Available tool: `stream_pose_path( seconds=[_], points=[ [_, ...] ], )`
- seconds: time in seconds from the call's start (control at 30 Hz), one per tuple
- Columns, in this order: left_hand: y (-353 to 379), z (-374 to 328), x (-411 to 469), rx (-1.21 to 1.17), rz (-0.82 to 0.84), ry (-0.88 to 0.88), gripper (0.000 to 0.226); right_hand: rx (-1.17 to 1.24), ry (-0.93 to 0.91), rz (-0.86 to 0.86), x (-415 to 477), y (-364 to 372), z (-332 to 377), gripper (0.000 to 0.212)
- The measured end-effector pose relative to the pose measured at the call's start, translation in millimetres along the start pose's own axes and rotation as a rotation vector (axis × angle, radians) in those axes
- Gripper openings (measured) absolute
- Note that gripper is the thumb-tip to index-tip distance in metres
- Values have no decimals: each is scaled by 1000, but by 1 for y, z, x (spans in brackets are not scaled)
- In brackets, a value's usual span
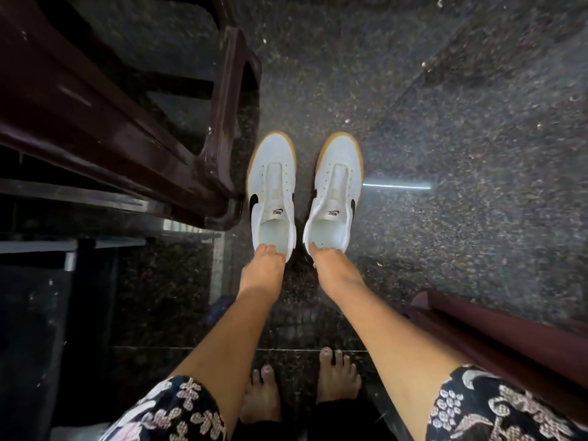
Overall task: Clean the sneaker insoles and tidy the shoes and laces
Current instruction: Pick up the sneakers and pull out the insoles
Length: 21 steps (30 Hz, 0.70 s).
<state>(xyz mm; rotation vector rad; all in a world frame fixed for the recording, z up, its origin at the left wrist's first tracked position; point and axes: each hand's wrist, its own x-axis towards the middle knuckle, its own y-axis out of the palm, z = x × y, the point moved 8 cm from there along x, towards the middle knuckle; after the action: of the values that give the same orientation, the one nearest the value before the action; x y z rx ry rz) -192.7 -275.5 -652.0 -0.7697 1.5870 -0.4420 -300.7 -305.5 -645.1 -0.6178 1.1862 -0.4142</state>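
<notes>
Two white sneakers with tan soles and black side marks point away from me over the dark speckled floor. My left hand (pixel 262 265) grips the heel of the left sneaker (pixel 272 186). The heel of the right sneaker (pixel 335 186) is held the same way by my right hand (pixel 331 265). Both shoes have no laces in their eyelets, and pale insoles show inside the openings. I cannot tell whether the soles touch the floor.
A dark brown plastic chair (pixel 219 122) stands at the left, its leg close to the left sneaker. Another brown chair edge (pixel 496 338) is at the lower right. My bare feet (pixel 337 374) stand on the floor below the shoes.
</notes>
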Motion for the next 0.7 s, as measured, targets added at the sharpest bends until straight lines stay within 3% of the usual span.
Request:
stream_pose_path(
  seconds=[0.37,0.57,0.7],
  points=[
    [-3,2,4,1,-90,-13,35,-39,-52,-13,0,10,9,48],
    [-33,-2,-44,-125,-140,4,36,-70,-67,-1,-30,-23,25,41],
    [-68,2,-95,-260,-214,-39,35,-40,-104,-16,-69,-56,60,53]
  ],
)
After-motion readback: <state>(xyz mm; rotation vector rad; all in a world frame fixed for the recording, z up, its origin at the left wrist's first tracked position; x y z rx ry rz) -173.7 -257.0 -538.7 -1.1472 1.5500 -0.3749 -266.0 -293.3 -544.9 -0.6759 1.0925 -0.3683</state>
